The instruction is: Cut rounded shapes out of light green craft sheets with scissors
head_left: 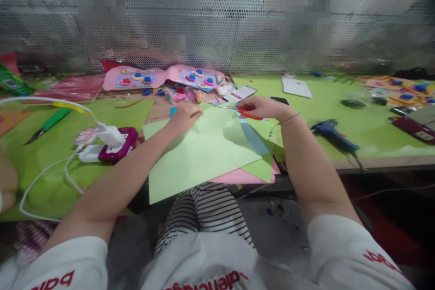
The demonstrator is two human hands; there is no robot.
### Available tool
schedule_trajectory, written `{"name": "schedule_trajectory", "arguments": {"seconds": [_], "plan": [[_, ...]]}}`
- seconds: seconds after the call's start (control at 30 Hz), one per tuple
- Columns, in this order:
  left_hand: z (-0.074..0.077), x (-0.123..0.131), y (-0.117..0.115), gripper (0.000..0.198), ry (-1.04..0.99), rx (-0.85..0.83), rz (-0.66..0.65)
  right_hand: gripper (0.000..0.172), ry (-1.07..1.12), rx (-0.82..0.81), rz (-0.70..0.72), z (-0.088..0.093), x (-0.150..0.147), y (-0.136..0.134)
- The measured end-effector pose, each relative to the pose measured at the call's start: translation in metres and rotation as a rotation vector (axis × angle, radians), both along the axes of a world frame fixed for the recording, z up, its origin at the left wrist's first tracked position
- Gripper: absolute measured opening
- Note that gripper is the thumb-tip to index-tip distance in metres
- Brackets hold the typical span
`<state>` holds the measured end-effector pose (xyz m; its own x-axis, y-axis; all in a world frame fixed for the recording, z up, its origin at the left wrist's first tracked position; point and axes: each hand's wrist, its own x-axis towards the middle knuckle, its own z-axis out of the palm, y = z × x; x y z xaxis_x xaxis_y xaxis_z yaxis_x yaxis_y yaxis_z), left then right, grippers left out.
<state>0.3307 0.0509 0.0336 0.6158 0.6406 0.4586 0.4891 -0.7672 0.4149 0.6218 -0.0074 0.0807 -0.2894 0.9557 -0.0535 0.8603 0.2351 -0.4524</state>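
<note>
A large pale green sheet of paper (200, 154) lies in front of me, its near corner hanging past the table edge. My left hand (185, 118) rests on its far left edge, fingers bent and pressed together at the paper. At the far right edge of the sheet, my right hand (260, 108) is closed around red-handled scissors (249, 112), whose blades point left along the paper's far edge. Under the sheet show blue paper (253, 137), more green paper (261, 170) and pink paper (234, 176).
A purple power socket with white chargers (117, 145) and cables stands left, near a green craft knife (47, 124). Pink decorated cutouts (163, 77) lean at the back by a perforated metal screen (204, 18). Right are a blue glue gun (335, 138) and a white card (296, 86).
</note>
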Motion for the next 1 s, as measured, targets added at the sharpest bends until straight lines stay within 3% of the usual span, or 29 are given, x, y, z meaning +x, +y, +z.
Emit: {"name": "schedule_trajectory", "arguments": {"seconds": [1.0], "plan": [[0.0003,0.0,-0.0005,0.019,0.025,-0.014,-0.004,0.057,-0.003,0.03,-0.015,-0.0015,0.0016,0.0015]]}}
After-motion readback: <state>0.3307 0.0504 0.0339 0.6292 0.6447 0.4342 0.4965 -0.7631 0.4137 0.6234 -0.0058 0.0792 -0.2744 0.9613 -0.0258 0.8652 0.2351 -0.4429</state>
